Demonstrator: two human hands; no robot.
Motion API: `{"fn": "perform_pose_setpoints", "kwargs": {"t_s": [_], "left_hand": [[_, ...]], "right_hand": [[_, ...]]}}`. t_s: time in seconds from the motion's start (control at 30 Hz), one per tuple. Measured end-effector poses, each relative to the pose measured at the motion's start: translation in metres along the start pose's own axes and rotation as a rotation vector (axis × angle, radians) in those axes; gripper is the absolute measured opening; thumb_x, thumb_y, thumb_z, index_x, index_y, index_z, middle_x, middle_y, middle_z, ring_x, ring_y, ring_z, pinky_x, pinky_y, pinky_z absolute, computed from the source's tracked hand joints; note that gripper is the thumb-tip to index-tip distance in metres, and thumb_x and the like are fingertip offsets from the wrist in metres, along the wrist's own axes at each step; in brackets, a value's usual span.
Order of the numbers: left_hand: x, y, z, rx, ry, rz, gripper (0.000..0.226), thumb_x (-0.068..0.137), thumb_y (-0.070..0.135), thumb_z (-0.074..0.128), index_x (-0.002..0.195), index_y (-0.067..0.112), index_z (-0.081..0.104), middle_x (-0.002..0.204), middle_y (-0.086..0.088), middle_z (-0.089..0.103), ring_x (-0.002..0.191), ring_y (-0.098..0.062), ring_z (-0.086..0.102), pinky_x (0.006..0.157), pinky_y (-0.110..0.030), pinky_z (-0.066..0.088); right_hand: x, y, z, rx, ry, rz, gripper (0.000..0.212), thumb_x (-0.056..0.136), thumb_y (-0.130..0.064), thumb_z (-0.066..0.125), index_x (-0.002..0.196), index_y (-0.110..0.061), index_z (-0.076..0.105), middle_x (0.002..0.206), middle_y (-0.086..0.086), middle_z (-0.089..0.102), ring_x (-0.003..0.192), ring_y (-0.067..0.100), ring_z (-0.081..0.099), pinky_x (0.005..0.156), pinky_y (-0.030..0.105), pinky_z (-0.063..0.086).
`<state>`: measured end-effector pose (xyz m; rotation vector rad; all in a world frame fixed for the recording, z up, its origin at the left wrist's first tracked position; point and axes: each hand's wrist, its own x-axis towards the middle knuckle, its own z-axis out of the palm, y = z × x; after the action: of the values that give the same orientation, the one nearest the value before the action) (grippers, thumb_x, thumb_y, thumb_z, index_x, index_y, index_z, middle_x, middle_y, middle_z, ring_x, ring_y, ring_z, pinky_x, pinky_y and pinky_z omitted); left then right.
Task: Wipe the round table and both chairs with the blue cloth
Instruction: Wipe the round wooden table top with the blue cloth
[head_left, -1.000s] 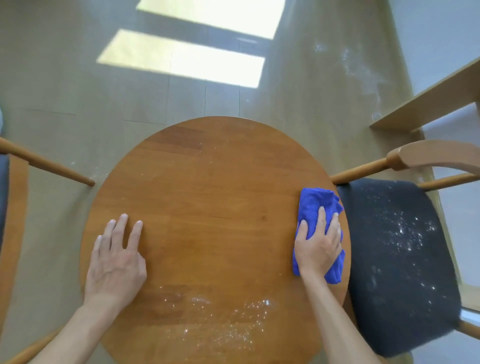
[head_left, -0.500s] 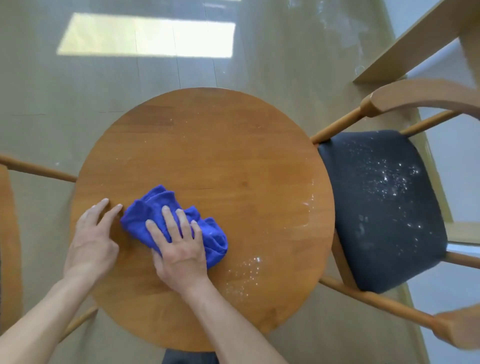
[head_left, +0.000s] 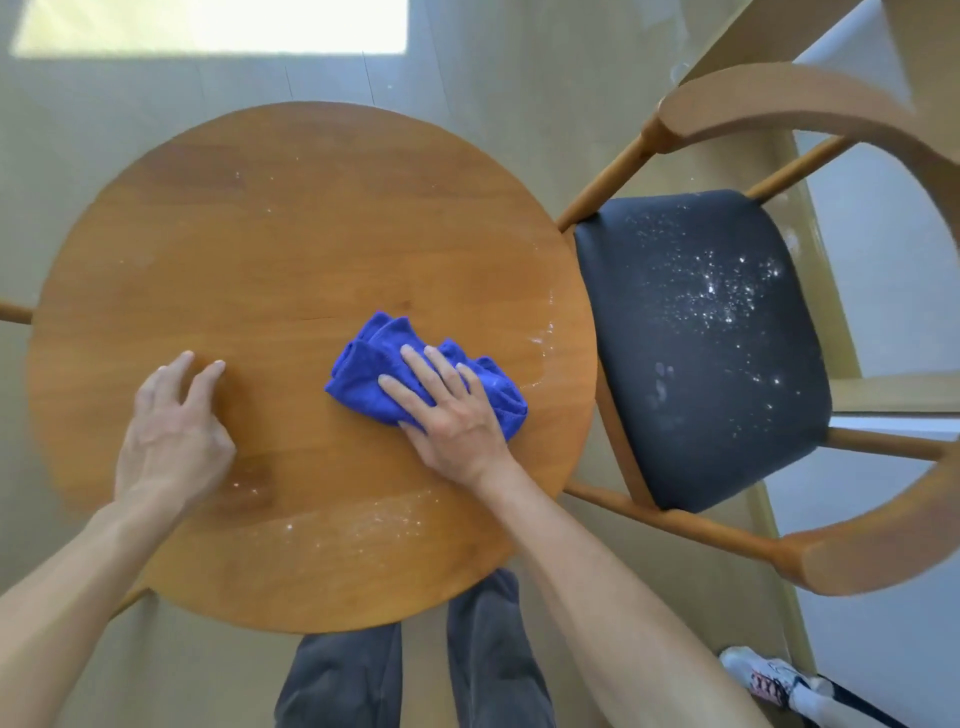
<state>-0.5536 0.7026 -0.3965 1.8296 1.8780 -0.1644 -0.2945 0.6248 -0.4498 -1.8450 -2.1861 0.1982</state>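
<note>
— Two hands on the round table (head_left: 291, 218), and the right hand (head_left: 449, 410) lies flat with straight, spread fingers pressing down on the blue cloth (head_left: 374, 364).

— Where's that cloth sitting?

— Bunched up, a little toward the table's right edge from the middle, well inside the rim. The palm covers its near part; folds stick out past the fingertips.

— And the left hand (head_left: 174, 431)?

— Resting on the bare wood toward the table's left edge, fingers loosely bent, holding nothing, well apart from the cloth.

— Any mess showing?

— White specks (head_left: 363, 519) scattered near the table's near edge, and a pale streak (head_left: 543, 338) close to the right edge, just beyond the cloth.

— The chairs?

— One chair (head_left: 696, 343) just beside the table's right edge, dark seat dusted with white crumbs, curved wooden armrest around it. Off the left edge only a wooden rail (head_left: 13, 312) pokes out; I can't tell more of it.

— Below the table?

— Grey trouser legs (head_left: 483, 665) at the near edge, and a white shoe (head_left: 769, 680) on the floor at lower right.
</note>
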Motion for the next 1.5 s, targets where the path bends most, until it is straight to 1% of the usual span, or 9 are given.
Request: {"fn": "perform_pose_setpoints", "kwargs": {"t_s": [0.37, 0.43, 0.6, 0.7, 0.97, 1.07, 1.2, 1.37, 1.5], "left_hand": [[-0.015, 0.074, 0.029, 0.029, -0.043, -0.049, 0.051, 0.095, 0.013, 0.040, 0.145, 0.022, 0.033, 0.157, -0.001, 0.015, 0.143, -0.020, 0.009, 0.114, -0.041, 0.023], [-0.014, 0.075, 0.028, 0.013, -0.065, -0.077, 0.051, 0.096, 0.013, 0.037, 0.146, 0.024, 0.031, 0.158, 0.002, 0.011, 0.144, -0.017, 0.005, 0.113, -0.040, 0.025], [-0.010, 0.068, 0.025, -0.022, -0.090, -0.082, 0.054, 0.095, 0.006, 0.035, 0.145, 0.026, 0.033, 0.157, 0.004, 0.010, 0.144, -0.014, 0.001, 0.112, -0.038, 0.026], [-0.012, 0.066, 0.030, -0.033, -0.063, -0.077, 0.061, 0.091, -0.001, 0.036, 0.145, 0.028, 0.032, 0.158, 0.007, 0.009, 0.144, -0.012, 0.001, 0.107, -0.039, 0.033], [-0.016, 0.053, 0.041, -0.038, -0.026, -0.005, 0.062, 0.093, 0.003, 0.038, 0.148, 0.030, 0.027, 0.159, 0.011, 0.004, 0.145, -0.010, -0.001, 0.102, -0.043, 0.041], [-0.019, 0.049, 0.042, -0.039, -0.029, 0.032, 0.059, 0.096, 0.009, 0.040, 0.149, 0.030, 0.024, 0.159, 0.012, 0.002, 0.146, -0.009, -0.002, 0.103, -0.040, 0.039], [-0.021, 0.047, 0.043, -0.028, -0.026, 0.045, 0.058, 0.097, 0.027, 0.046, 0.150, 0.030, 0.022, 0.159, 0.011, -0.001, 0.146, -0.010, -0.003, 0.108, -0.040, 0.034], [-0.023, 0.051, 0.046, -0.016, -0.029, 0.010, 0.065, 0.093, 0.043, 0.050, 0.150, 0.031, 0.020, 0.159, 0.011, -0.002, 0.146, -0.009, -0.006, 0.103, -0.050, 0.040], [-0.022, 0.052, 0.045, -0.001, -0.033, -0.007, 0.067, 0.091, 0.045, 0.052, 0.150, 0.031, 0.021, 0.159, 0.011, -0.001, 0.146, -0.009, -0.005, 0.105, -0.047, 0.038]], "right_hand": [[0.022, 0.150, -0.029, -0.061, 0.057, -0.040, 0.046, 0.090, -0.034, 0.057, 0.134, -0.022, 0.056, 0.146, 0.012, 0.046, 0.133, 0.033, 0.045, 0.097, 0.051, 0.044], [0.038, 0.165, -0.032, -0.091, 0.066, 0.017, 0.048, 0.091, -0.037, 0.054, 0.136, -0.021, 0.055, 0.147, 0.012, 0.045, 0.132, 0.034, 0.045, 0.096, 0.051, 0.045], [0.066, 0.157, -0.030, -0.126, 0.114, 0.377, 0.048, 0.091, -0.037, 0.050, 0.135, -0.021, 0.054, 0.146, 0.012, 0.046, 0.128, 0.034, 0.048, 0.085, 0.051, 0.048], [0.055, 0.123, -0.024, -0.136, 0.126, 0.421, 0.046, 0.089, -0.037, 0.051, 0.133, -0.021, 0.057, 0.143, 0.011, 0.049, 0.124, 0.034, 0.052, 0.080, 0.051, 0.048], [-0.031, -0.030, 0.007, 0.043, 0.040, 0.030, 0.044, 0.086, -0.034, 0.060, 0.130, -0.027, 0.060, 0.147, 0.006, 0.047, 0.134, 0.029, 0.045, 0.100, 0.046, 0.041], [-0.037, -0.014, 0.002, 0.065, -0.002, -0.211, 0.038, 0.091, -0.032, 0.058, 0.128, -0.027, 0.062, 0.146, 0.006, 0.048, 0.133, 0.029, 0.046, 0.100, 0.047, 0.042], [-0.020, 0.060, -0.015, -0.008, -0.097, -0.520, 0.039, 0.092, -0.031, 0.057, 0.131, -0.030, 0.059, 0.147, 0.003, 0.047, 0.134, 0.027, 0.045, 0.102, 0.046, 0.040], [0.010, 0.164, -0.045, -0.059, -0.046, -0.277, 0.046, 0.089, -0.033, 0.061, 0.134, -0.024, 0.056, 0.147, 0.011, 0.046, 0.134, 0.032, 0.044, 0.098, 0.051, 0.043], [0.027, 0.194, -0.056, -0.073, -0.043, -0.038, 0.048, 0.091, -0.040, 0.054, 0.136, -0.022, 0.052, 0.146, 0.012, 0.045, 0.131, 0.033, 0.044, 0.093, 0.051, 0.047]]}}
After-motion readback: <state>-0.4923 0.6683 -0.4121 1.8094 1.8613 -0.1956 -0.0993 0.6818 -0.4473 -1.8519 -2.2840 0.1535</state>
